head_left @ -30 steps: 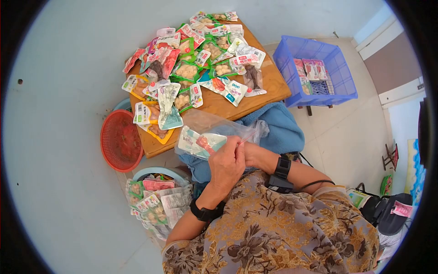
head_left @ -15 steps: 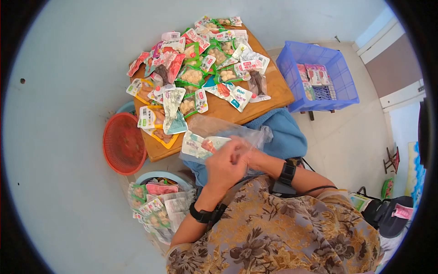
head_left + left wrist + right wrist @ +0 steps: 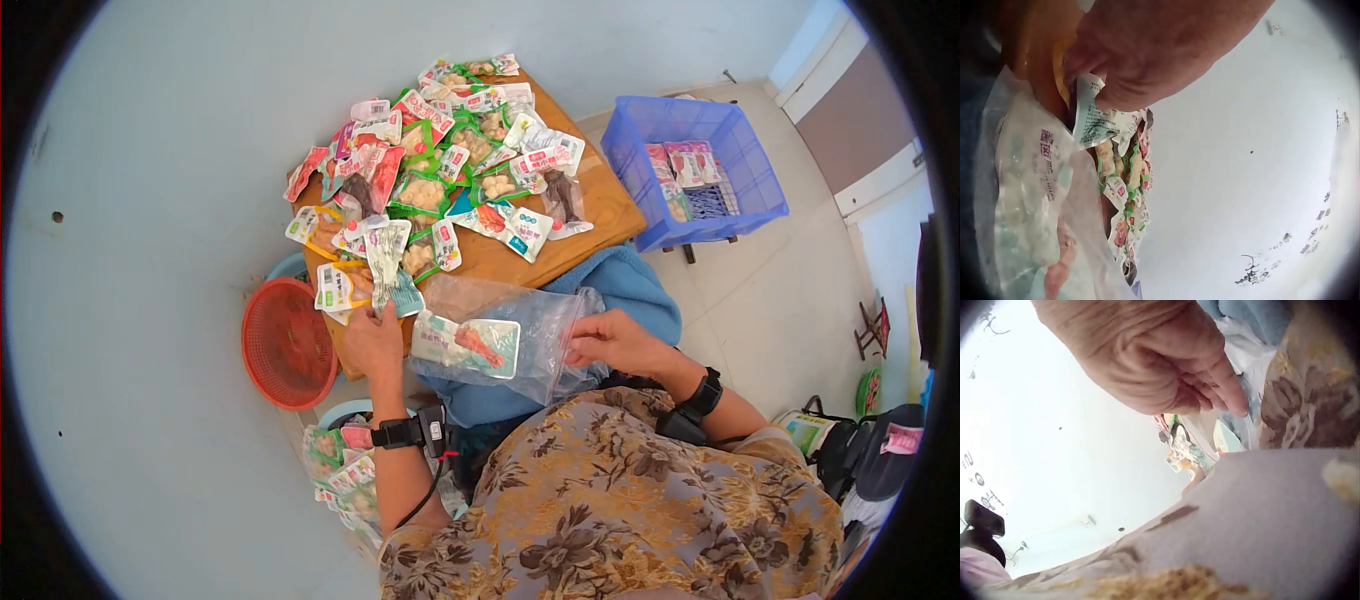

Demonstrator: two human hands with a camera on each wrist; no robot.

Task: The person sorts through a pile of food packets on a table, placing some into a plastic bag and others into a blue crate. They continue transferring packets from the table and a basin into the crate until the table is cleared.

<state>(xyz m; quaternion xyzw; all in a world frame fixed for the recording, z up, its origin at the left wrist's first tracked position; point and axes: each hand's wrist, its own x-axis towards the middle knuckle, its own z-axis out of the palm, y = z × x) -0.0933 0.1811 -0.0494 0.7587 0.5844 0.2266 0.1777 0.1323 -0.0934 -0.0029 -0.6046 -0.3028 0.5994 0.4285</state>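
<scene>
At the table's near left corner, my left hand [image 3: 373,345] pinches the end of a white-and-teal food packet [image 3: 1090,117] between thumb and fingers. A clear zip bag [image 3: 545,345] lies over my lap beside the table edge, with a white packet [image 3: 470,345] picturing reddish meat inside it. At the bag's pink-striped mouth, my right hand [image 3: 618,340] holds the lip with its fingertips. In the right wrist view those fingers reach down over the clear plastic, and part of their grip is hidden.
Many food packets [image 3: 420,192] are heaped on the wooden table [image 3: 598,215]. A blue crate [image 3: 715,225] with several pink packets stands at right. To the left are a red basket [image 3: 290,345] and bagged packets [image 3: 345,480]. A blue towel [image 3: 630,295] hangs by the table.
My hands were together at the bag's mouth and have parted. The left moved to a packet at the table corner; the right shifted right along the mouth, uncovering the packet inside.
</scene>
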